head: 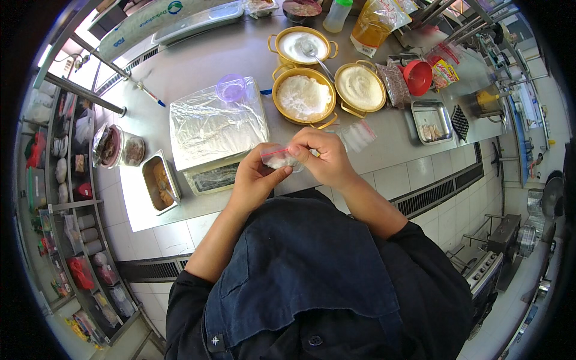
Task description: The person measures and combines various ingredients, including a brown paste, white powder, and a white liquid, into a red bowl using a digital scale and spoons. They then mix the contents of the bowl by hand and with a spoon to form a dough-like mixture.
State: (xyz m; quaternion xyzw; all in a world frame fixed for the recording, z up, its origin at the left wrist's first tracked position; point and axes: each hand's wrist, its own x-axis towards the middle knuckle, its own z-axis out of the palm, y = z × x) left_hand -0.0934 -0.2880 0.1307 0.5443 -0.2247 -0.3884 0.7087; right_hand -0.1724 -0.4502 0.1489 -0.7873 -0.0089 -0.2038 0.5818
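A small clear zip-lock bag (275,155) with a red seal line and white powder inside is held up near my apron, over the table's front edge. My left hand (254,177) grips its lower left side. At the bag's upper right, the fingers of my right hand (327,157) pinch the seal end. Just beyond my right hand lie more clear zip-lock bags (359,136). To the left of my hands stands a plastic-wrapped digital scale (216,130) with a purple-tinted plastic cup (231,88) on it. A golden two-handled pot (303,96) of white powder is beyond my hands.
Two more golden pots hold white granules (297,45) and cream-coloured granules (360,87). A metal pan (159,182) of brown paste and a plastic tub (132,148) stand left. Rightward are a red bowl (417,78) and a steel tray (432,121).
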